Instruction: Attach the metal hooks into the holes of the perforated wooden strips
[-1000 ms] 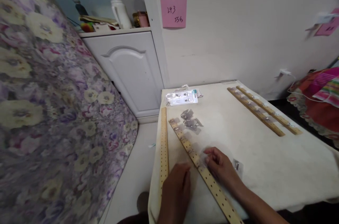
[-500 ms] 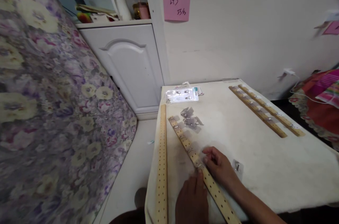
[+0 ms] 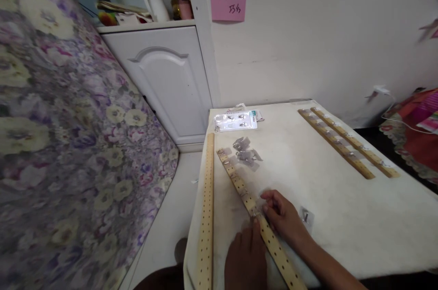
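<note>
- Wood strip with holes (image 3: pixel 279 254): what was the grip on it?
- Left hand (image 3: pixel 246 255) had a fingertip down on it, at a small metal fitting (image 3: pixel 255 214); couldn't tell if anything was pinched. Right hand (image 3: pixel 282 214) was curled just beside the far edge, thumb and finger near clear film; closure unclear.
- Strip location?
- Slanted on the white-covered table (image 3: pixel 342 221), fittings along its far part. Bare strip (image 3: pixel 205 217) lay to its left, loose packets (image 3: pixel 247 155) near its far end, single packet (image 3: pixel 307 218) right of the right hand.
- Farther out?
- Blister pack (image 3: pixel 235 122) at back, two fitted strips (image 3: pixel 337 143) at right.
</note>
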The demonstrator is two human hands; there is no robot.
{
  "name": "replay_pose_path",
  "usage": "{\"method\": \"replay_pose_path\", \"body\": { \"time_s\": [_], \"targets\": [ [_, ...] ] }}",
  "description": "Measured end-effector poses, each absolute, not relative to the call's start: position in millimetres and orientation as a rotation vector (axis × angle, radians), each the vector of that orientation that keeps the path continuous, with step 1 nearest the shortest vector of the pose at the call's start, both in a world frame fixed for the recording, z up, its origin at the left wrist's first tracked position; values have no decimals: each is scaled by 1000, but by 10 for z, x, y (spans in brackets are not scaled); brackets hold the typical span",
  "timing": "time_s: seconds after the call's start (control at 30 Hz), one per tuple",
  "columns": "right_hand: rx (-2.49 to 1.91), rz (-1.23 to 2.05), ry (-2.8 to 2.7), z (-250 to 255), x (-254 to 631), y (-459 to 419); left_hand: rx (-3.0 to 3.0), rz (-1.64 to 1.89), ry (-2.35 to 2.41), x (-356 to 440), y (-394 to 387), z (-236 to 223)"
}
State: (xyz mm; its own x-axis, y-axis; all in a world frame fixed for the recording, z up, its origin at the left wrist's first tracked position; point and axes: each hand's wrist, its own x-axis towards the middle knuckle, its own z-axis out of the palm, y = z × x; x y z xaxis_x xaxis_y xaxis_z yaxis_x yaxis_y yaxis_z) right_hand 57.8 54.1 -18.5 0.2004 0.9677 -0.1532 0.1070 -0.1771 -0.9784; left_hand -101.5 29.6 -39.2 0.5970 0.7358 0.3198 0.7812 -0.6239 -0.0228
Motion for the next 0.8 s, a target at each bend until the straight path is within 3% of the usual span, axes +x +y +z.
{"method": "replay_pose_path", "body": {
  "time_s": [0.8],
  "targets": [
    [-1570,1051,-1089,-171,572,534,-2637,-448,-1233,-1010,296,-423]
  ]
}}
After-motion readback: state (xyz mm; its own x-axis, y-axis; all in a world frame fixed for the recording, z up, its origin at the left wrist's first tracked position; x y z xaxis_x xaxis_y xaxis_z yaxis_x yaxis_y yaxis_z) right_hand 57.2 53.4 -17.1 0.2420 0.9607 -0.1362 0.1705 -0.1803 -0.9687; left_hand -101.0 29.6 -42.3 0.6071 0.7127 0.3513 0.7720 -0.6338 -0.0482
